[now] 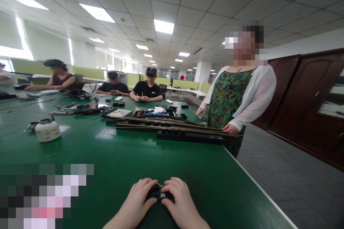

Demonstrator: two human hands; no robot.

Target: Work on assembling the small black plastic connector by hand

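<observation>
My left hand and my right hand rest on the green table near its front edge. Both are curled around a small black part held between them, fingertips pressing on it from either side. Most of the part is hidden under my fingers. Farther along the table lie long black rails with yellow stripes.
A person in a green patterned dress stands at the table's right edge, a hand on the rails. Three other people sit at the far end. A white jar and scattered tools lie left. Dark wooden cabinets line the right wall.
</observation>
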